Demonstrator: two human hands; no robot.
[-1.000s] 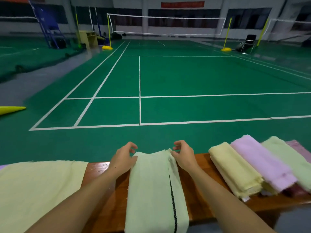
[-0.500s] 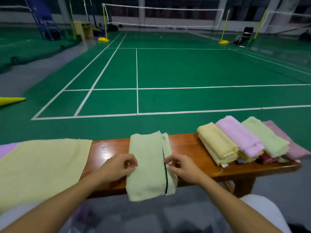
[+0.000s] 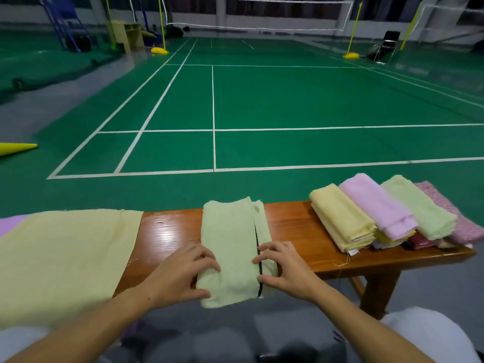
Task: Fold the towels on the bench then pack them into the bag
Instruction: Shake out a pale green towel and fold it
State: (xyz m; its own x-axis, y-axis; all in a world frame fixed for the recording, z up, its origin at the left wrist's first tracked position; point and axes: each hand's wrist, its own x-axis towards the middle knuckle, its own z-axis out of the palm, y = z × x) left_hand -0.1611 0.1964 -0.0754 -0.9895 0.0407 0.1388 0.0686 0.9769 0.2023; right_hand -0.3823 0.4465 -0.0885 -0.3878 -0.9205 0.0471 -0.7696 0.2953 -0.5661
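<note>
A pale green towel [image 3: 230,247], folded into a long narrow strip with a dark stitched edge running down its right side, lies across the wooden desk [image 3: 296,231] at lower centre of the frame, its near end drooping over the front edge. The left hand [image 3: 180,273] grips that near end at the left edge, fingers curled on top and thumb tucked below; the right hand [image 3: 285,268] holds the right edge the same way, fingertips resting on the dark seam and thumb under it.

The cloth looks thin, light and limp. It sags wherever the desk stops supporting it, so it should weigh almost nothing but will not keep a shape unaided. The two near corners, where the hands already are, appear the sensible hold for carrying the end over to the far end; a grip at one point would likely let the layers slide apart.

At lower left a larger pale yellow towel [image 3: 62,260] lies spread flat and unfolded, with a strip of lilac cloth [image 3: 11,224] showing beyond it. At right, well apart from the hands, sits a row of folded towels [image 3: 387,216] in yellow, lilac, green and pink. No bag is visible. Behind stretches a green badminton court [image 3: 262,100] with its net [image 3: 256,11].
</note>
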